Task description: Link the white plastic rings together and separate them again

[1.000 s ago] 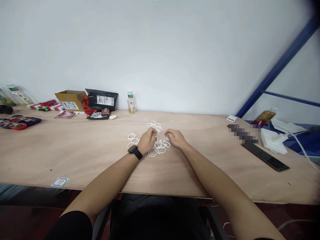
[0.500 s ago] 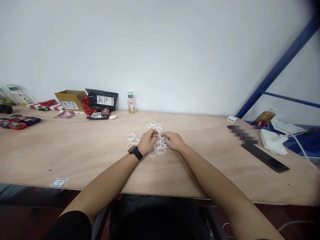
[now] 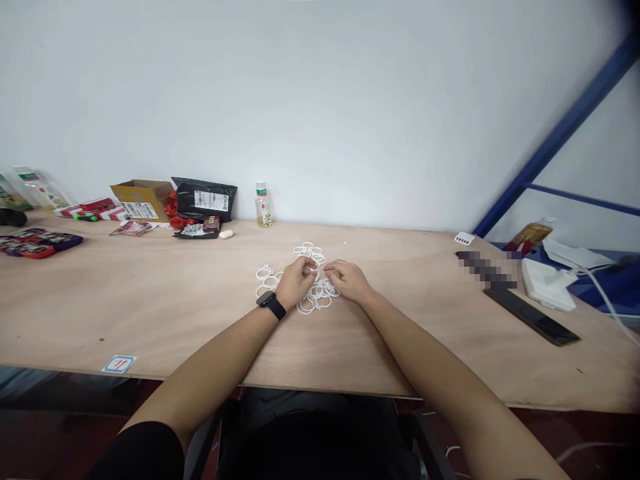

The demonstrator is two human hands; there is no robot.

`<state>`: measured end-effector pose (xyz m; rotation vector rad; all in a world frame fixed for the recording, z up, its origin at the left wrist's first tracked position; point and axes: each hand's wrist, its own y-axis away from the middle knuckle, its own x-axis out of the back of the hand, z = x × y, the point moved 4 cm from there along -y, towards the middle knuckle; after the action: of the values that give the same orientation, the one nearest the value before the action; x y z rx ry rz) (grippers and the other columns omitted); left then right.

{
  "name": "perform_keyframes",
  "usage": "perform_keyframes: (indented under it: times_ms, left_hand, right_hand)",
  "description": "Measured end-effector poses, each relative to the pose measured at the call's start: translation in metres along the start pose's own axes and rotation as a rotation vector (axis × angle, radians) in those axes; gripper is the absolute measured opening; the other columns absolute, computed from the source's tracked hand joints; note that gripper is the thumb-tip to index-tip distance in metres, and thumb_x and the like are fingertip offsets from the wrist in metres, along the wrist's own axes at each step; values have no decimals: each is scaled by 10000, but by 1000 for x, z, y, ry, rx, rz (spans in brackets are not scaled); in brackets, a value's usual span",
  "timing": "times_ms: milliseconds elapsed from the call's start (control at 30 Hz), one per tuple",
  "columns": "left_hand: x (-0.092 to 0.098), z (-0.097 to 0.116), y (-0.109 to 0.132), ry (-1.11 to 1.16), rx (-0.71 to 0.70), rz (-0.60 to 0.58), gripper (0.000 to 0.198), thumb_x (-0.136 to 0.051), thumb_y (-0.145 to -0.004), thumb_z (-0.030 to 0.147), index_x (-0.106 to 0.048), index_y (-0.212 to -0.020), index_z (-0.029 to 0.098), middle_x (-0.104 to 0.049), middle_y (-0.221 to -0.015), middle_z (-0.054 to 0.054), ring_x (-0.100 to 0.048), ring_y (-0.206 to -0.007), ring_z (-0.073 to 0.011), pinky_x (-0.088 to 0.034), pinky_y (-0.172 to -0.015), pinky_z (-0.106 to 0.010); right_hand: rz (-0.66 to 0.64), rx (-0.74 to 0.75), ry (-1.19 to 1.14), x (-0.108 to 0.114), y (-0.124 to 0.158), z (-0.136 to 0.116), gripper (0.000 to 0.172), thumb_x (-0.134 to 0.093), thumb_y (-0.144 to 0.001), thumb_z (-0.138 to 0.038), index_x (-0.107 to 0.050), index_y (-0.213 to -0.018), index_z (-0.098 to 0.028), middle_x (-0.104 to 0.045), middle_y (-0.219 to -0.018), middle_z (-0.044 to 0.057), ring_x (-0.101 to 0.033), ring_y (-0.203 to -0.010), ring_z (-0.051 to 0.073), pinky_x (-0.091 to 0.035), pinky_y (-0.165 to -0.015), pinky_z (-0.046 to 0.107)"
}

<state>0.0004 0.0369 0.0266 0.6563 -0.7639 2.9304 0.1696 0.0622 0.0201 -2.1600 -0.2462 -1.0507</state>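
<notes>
Several white rings with small clips or knobs lie in a loose cluster, and this white ring [image 3: 306, 306] is at its near edge. My left hand [image 3: 296, 283], with a black watch on the wrist, is over the cluster, thumb and forefinger pinched on a white ring [image 3: 317, 274] that is partly hidden by the fingers. Facing it across a small gap, my right hand [image 3: 349, 280] has its fingertips drawn together at the cluster's right side. Whatever those fingertips hold is too small to make out.
On the wooden table [image 3: 200, 300], a drink bottle [image 3: 263, 207] stands by the wall. A cardboard box [image 3: 143, 200] and a black parcel bag [image 3: 210, 200] sit back left. To the right are a dark phone [image 3: 533, 317] and a white charger [image 3: 547, 285].
My right hand has shifted slightly right, and the gap between the two hands' fingertips is a little wider. My left hand stays nearly in place with the white ring.
</notes>
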Motion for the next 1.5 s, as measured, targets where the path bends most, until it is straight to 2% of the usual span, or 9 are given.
perform_keyframes:
  times_ms: [133,300,433,567,800,1000,1333,1500]
  left_hand:
    - [-5,-2,1,114,-2,-41,175,-565,-807,153,-575,-982,167,-699,-938,-46,-669,-775,-130,-527,-685,-237]
    - [-7,-7,0,183,28,-34,211,-581,-801,164,-609,-1010,148,-706,-973,-69,-672,-769,-132,-531,-682,-233]
    - [-5,-9,0,147,47,-28,244,-613,-813,257,-661,-1023,142,-709,-846,-52,-654,-737,-139,-519,-673,-239]
    - [-6,-2,2,131,40,-91,251,-592,-825,291,-695,-1001,146,-693,-752,-25,-626,-669,-125,-494,-627,-223]
    - [-4,0,1,80,20,-74,229,-502,-816,176,-708,-917,164,-717,-862,-27,-649,-791,-143,-503,-733,-243]
    - [-5,0,1,120,51,-93,203,-539,-815,217,-709,-904,151,-727,-859,-40,-661,-783,-151,-516,-720,-246]
    - [-2,6,2,65,37,-66,181,-569,-783,195,-713,-881,144,-725,-865,-54,-654,-783,-159,-510,-728,-258]
    - [1,5,1,23,45,-22,172,-543,-758,164,-707,-808,153,-714,-805,-33,-638,-746,-148,-497,-706,-250]
  right_hand:
    - [-37,10,-14,0,0,-11,218,-541,-903,-336,-692,-1019,-229,-712,-1018,44,-649,-907,169,-465,-789,265]
    - [-66,16,3,-4,0,-16,215,-516,-926,-327,-698,-919,-214,-718,-879,35,-638,-776,149,-431,-695,239]
    - [-13,-2,18,-2,0,-12,200,-528,-919,-317,-694,-934,-207,-718,-873,38,-639,-776,153,-430,-709,246]
    - [-6,-14,14,-1,1,-10,196,-521,-919,-289,-700,-936,-213,-727,-906,36,-652,-814,159,-437,-736,250]
    - [-48,-12,10,-2,0,-15,225,-507,-925,-309,-708,-950,-211,-729,-896,35,-645,-781,151,-441,-718,246]
    - [-39,-9,11,-3,1,-15,223,-516,-921,-313,-717,-932,-218,-732,-895,34,-644,-772,146,-441,-719,241]
    - [-11,-13,5,-2,2,-16,211,-528,-901,-287,-724,-892,-209,-728,-847,31,-632,-726,135,-428,-682,226]
    - [-16,-1,5,-3,3,-17,196,-553,-885,-321,-718,-872,-217,-723,-833,26,-627,-710,136,-435,-684,234]
